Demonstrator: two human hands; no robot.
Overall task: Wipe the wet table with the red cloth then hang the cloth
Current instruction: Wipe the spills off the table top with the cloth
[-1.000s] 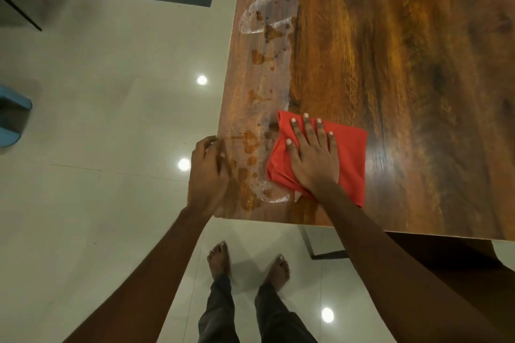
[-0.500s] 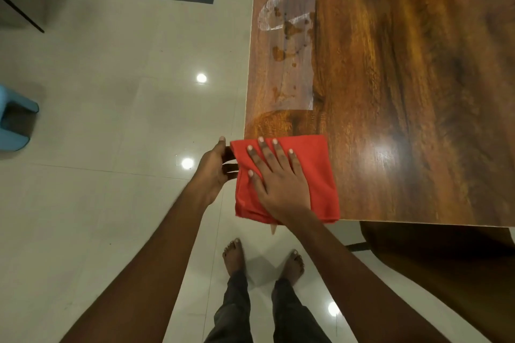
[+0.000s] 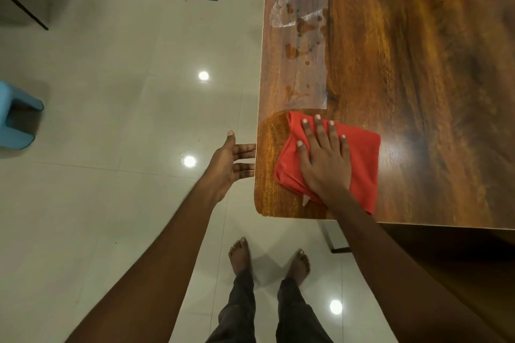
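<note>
overhead, wet film streaks the wooden table [image 3: 418,78] beyond the red cloth [image 3: 362,164]; right hand [image 3: 324,159] flat atop it; left hand [image 3: 225,164] released beside the table's edge, over bare tiled floor [image 3: 111,120]

Dim, warm indoor light. Ceiling lamps mirror as bright spots on the glossy floor [image 3: 111,175]; a soft glare patch lies on the table [image 3: 404,153] right of the fingers [image 3: 317,131]. Wide-angle bending at edges; focus fairly sharp.

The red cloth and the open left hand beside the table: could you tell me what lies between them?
In the head view, only a bare, wiped strip of the table separates the red cloth from the left hand.
</note>
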